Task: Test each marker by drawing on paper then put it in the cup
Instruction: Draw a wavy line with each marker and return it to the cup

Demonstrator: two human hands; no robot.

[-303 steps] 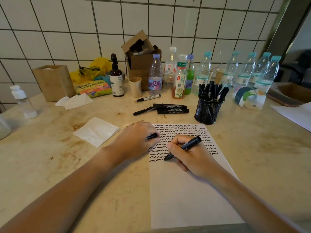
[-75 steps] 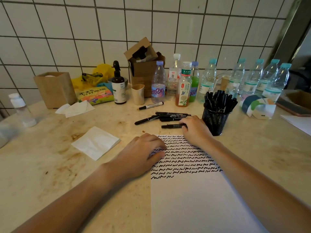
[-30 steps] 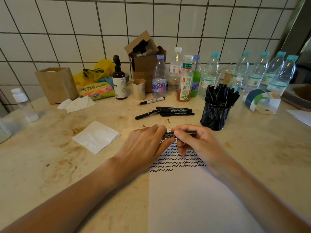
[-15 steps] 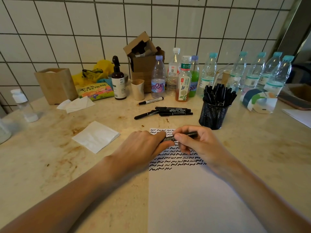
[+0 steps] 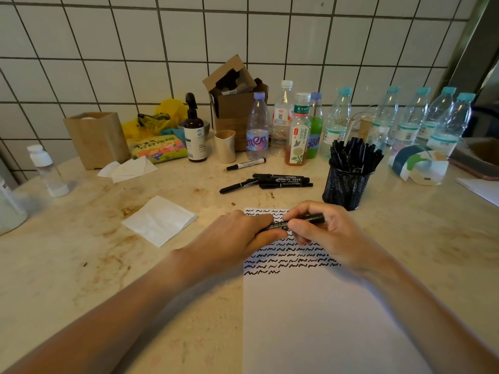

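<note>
- Both hands meet over the top of the paper [image 5: 318, 314]: the left hand [image 5: 237, 236] pinches one end of a black marker [image 5: 280, 225], the right hand [image 5: 324, 233] curls round the other end, so the marker lies level between them. This looks like the grip for pulling off a cap, though I cannot tell whether the cap has come loose yet.
- Left of the hands, a white napkin [image 5: 160, 220] lies flat on the desk [image 5: 81, 265], well apart from the work.
- Rows of black squiggles fill the upper part of the paper; the lower part is bare, leaving room for the next test.
- Behind the hands, a few loose markers [image 5: 280, 181] lie in a cluster, likely still untested, with one more marker [image 5: 246, 164] further back.
- To the right, the black mesh cup [image 5: 347, 187] stands just beside the paper's top corner, already crowded with markers; slipping another in may need a little care.
- Bottles [image 5: 298, 130] line the tiled wall, clear of the route.
</note>
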